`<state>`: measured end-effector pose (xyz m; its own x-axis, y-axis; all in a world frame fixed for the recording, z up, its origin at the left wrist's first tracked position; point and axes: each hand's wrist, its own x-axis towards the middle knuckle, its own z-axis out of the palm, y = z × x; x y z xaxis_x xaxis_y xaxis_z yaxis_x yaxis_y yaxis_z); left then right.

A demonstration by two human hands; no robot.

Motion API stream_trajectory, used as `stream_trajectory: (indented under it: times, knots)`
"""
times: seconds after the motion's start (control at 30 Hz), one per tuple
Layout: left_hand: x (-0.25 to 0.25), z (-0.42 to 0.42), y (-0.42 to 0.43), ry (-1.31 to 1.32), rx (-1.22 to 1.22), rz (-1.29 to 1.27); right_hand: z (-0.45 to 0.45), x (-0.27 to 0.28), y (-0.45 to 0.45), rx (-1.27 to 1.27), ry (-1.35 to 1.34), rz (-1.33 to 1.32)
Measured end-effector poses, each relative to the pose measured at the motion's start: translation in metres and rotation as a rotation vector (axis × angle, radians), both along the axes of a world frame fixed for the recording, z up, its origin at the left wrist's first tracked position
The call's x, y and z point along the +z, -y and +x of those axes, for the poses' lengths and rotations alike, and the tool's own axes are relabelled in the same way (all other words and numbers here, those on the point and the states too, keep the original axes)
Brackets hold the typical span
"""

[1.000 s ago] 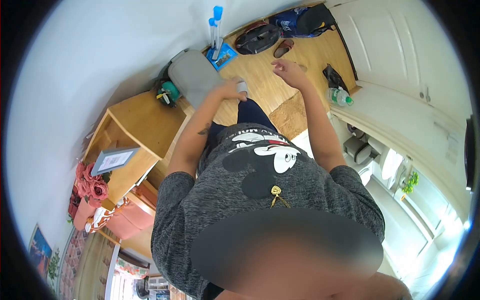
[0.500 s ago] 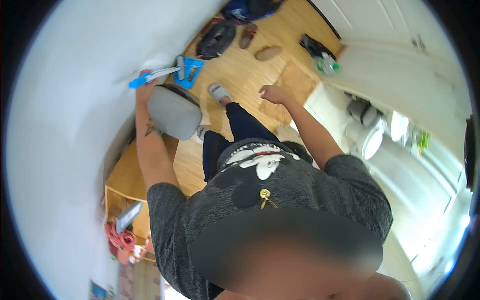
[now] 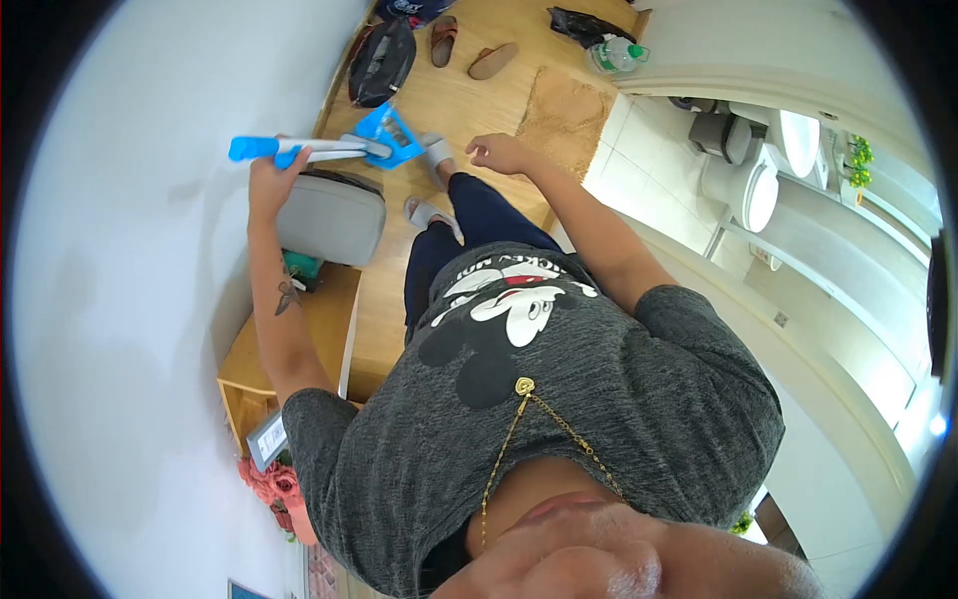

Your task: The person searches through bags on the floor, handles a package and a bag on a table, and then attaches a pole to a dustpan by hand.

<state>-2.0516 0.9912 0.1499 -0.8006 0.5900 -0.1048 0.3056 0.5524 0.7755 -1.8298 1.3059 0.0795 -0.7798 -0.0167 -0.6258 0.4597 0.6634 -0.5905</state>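
My left hand (image 3: 271, 188) is closed round a long-handled blue and white cleaning tool (image 3: 324, 147) beside the wall. The tool has blue grips and a light shaft. Down by the floor, at its lower end, is a flat blue head (image 3: 404, 146) with a dark patch; whether it is a mop or a dustpan I cannot tell. Just below my left hand stands a grey box-like container (image 3: 329, 220) with a dark rim. My right hand (image 3: 501, 155) hangs over the floor with nothing in it, its fingers loosely bent and the thumb apart.
A black bag (image 3: 382, 62) and brown sandals (image 3: 493, 61) lie on the wooden floor. A tan mat (image 3: 566, 115) fronts the tiled bathroom with its toilet (image 3: 758, 197). Beside the doorway stands a clear bottle (image 3: 617, 55). A wooden cabinet (image 3: 246, 364) lines the wall.
The view has shifted, so the floor items appear further left and higher. My left hand keeps its hold on the tool, whose blue head now appears nearer my feet. My right hand stays unoccupied.
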Motion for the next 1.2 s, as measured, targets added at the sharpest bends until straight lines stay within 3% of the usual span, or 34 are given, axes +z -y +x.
stream_trajectory:
  times: [0.27,0.33,0.5,0.57,0.83,0.93,1.0,1.1,1.2]
  knots:
    - [0.105,0.044,-0.130,0.001,-0.076,0.027,-0.038,0.021,-0.016,-0.117,-0.435,-0.015]
    - [0.125,0.051,-0.173,-0.033,-0.144,-0.006,-0.047,0.032,-0.029,-0.134,-0.751,-0.041]
    - [0.155,0.067,-0.279,-0.045,-0.334,0.108,-0.058,0.059,-0.110,-0.221,-0.701,-0.066]
    - [0.167,0.074,-0.322,-0.029,-0.405,-0.018,-0.053,0.063,-0.153,-0.236,-0.695,-0.043]
    - [0.200,0.072,-0.459,-0.008,-0.583,0.002,-0.026,0.093,-0.301,-0.302,-0.766,0.203]
    - [0.183,0.061,-0.504,-0.142,-0.688,0.100,-0.017,0.078,-0.368,-0.336,-0.696,0.256]
    - [0.185,0.044,-0.525,-0.040,-0.610,0.054,-0.004,0.068,-0.421,-0.612,-0.569,0.255]
    - [0.196,0.034,-0.527,-0.016,-0.547,0.070,0.031,0.081,-0.454,-0.647,-0.754,0.061]
    - [0.195,0.000,-0.581,-0.069,-0.597,-0.045,0.024,0.066,-0.491,-0.579,-0.789,0.072]
